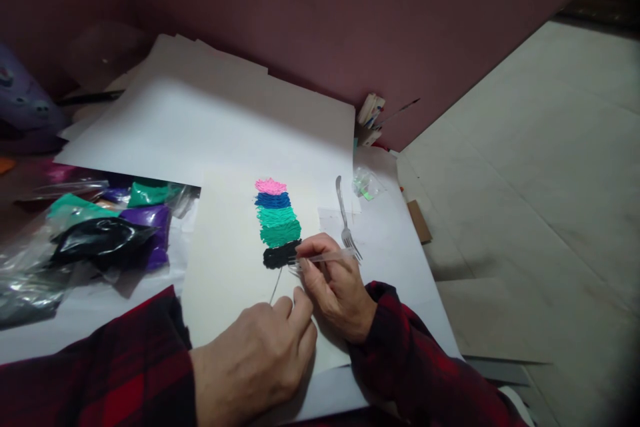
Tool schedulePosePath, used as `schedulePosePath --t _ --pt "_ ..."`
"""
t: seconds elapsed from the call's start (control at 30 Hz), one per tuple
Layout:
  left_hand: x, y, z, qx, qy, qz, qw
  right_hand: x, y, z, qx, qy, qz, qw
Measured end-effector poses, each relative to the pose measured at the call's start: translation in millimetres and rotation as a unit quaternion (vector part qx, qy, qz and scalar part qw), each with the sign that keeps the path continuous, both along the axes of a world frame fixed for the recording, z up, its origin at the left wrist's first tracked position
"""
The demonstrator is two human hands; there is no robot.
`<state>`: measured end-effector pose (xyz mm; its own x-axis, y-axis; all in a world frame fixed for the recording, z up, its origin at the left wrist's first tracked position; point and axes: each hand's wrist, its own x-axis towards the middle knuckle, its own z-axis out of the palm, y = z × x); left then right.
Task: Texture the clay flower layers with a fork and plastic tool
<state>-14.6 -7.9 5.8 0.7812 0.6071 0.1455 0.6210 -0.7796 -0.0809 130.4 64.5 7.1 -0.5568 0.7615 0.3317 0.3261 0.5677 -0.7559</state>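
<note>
A right hand (340,290) pinches a clear plastic fork (330,255), tines at the right end of a black band (278,255) of clay-like paste on a cream sheet (220,240).

The left hand (263,343) lies knuckles-up on the sheet's near part, fingers curled; whether it grips anything cannot be told. Rough, ridged bands (280,233) of green, turquoise, blue and pink stack toward the far side. A second fork (341,207) lies right, glossy bags (105,240) heap left, and smooth white paper (220,110) spreads beyond.
</note>
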Motion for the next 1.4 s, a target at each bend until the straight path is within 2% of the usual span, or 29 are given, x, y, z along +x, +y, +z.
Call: schedulePosePath --t 0.2,0.5,0.67,0.8,0.93,1.17,1.4 --pt "0.2 0.3 0.9 -0.006 0.0 0.003 1.0 0.1 1.3 -0.3 0.033 -0.031 0.003 0.999" --pt "0.1 -0.1 -2.4 0.0 -0.015 -0.002 1.0 3.8 1.5 3.5 0.045 -0.087 -0.025 0.995" --pt "0.3 -0.3 -3.5 0.003 -0.018 -0.002 1.0 5.3 3.5 3.0 0.052 -0.034 -0.034 0.997" --pt "0.5 -0.2 -2.3 0.001 -0.016 -0.006 1.0 3.3 2.7 1.9 0.042 -0.003 -0.012 0.999" --pt "0.4 0.5 -1.0 -0.001 -0.015 -0.001 1.0 1.6 1.4 1.4 0.032 -0.016 0.001 0.999" --pt "0.6 -0.7 -3.0 -0.004 -0.012 0.005 1.0 2.7 1.9 4.8 0.036 -0.086 -0.012 0.996" --pt "0.0 -0.5 -2.3 -0.003 -0.008 -0.002 1.0 5.9 1.6 5.9 0.003 -0.055 -0.042 0.998"
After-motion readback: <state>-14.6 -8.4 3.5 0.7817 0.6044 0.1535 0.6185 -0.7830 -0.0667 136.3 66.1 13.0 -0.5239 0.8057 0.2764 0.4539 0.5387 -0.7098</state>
